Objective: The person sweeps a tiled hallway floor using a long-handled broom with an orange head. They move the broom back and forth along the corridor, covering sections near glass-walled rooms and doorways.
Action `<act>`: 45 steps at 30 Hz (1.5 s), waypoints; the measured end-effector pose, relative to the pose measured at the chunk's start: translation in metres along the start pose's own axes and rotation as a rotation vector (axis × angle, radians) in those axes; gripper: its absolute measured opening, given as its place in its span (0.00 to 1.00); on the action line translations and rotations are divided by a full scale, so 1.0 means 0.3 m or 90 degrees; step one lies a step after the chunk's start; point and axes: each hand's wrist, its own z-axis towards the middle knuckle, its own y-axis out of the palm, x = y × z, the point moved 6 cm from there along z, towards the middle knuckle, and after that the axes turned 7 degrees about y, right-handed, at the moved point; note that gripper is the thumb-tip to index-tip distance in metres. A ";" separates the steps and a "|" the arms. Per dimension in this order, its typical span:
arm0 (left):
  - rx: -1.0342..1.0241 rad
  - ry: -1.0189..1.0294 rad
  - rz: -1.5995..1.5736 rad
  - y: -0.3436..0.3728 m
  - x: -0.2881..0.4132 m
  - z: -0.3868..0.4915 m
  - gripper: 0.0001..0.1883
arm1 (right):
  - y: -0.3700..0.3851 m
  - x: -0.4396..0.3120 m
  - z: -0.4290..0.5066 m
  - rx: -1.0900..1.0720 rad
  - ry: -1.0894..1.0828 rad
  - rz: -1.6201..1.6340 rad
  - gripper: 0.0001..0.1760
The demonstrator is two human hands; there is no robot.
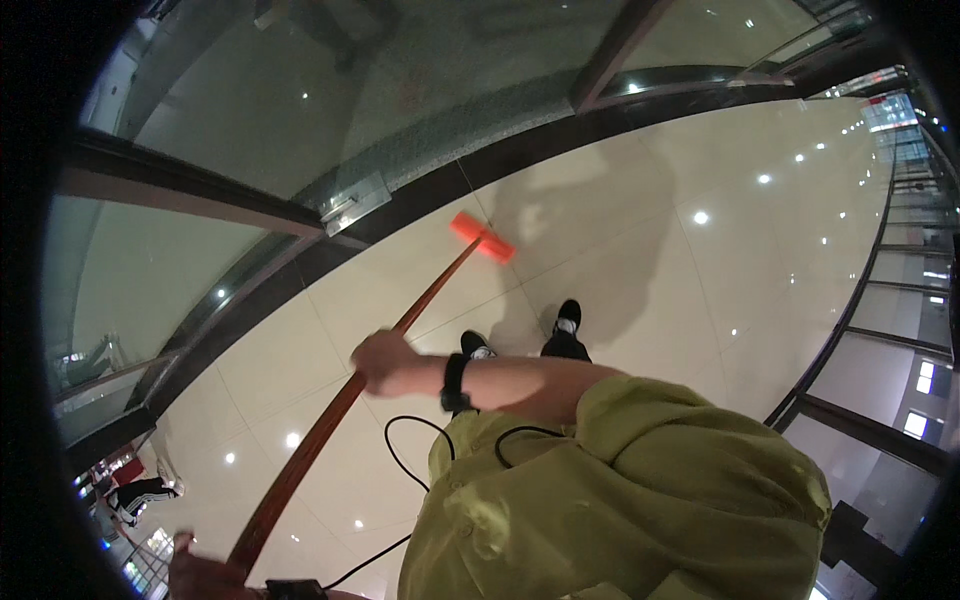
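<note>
A long reddish-brown wooden pole (311, 446) runs diagonally across the view, with a bright orange head (482, 237) at its far end. That head is blurred, so whether it is a broom or a mop cannot be told; it appears to be on the tiled floor (600, 277). My right hand (386, 364) grips the pole around its middle, with a black band (454, 382) on the wrist. At the lower left my left hand (206, 574) holds the pole near its upper end, partly cut off by the picture's rim.
Glass panels (465, 82) in dark frames stand on a black base strip (420, 214) beyond the orange head. A black cable (397, 450) loops beside my green shirt (600, 517). My black shoes (569, 311) are on the floor. Another person's legs (142, 495) show at far left.
</note>
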 end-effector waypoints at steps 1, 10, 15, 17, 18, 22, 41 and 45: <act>-0.029 0.041 -0.091 -0.008 0.025 0.013 0.13 | -0.002 -0.066 -0.012 -0.044 -0.020 -0.037 0.07; 0.011 -0.150 -0.194 0.362 -0.184 -0.135 0.13 | -0.309 0.432 -0.143 0.134 0.030 -0.104 0.09; -0.040 -0.326 -0.277 0.905 -0.317 -0.150 0.06 | -0.567 0.938 -0.414 0.234 0.205 -0.214 0.09; -0.184 -0.288 -0.338 1.106 -0.300 -0.111 0.05 | -0.653 1.063 -0.520 0.212 0.215 -0.247 0.12; -0.207 -0.278 -0.361 1.159 -0.278 -0.096 0.05 | -0.684 1.104 -0.564 0.233 0.223 -0.247 0.11; -0.210 -0.270 -0.271 1.109 -0.145 -0.043 0.09 | -0.638 1.026 -0.603 0.281 0.174 -0.227 0.09; -0.413 -0.305 -0.385 1.674 0.044 -0.051 0.05 | -0.831 1.395 -1.170 0.323 0.267 -0.162 0.05; -0.413 -0.285 -0.400 1.723 0.072 -0.088 0.10 | -0.834 1.444 -1.218 0.319 0.280 -0.174 0.06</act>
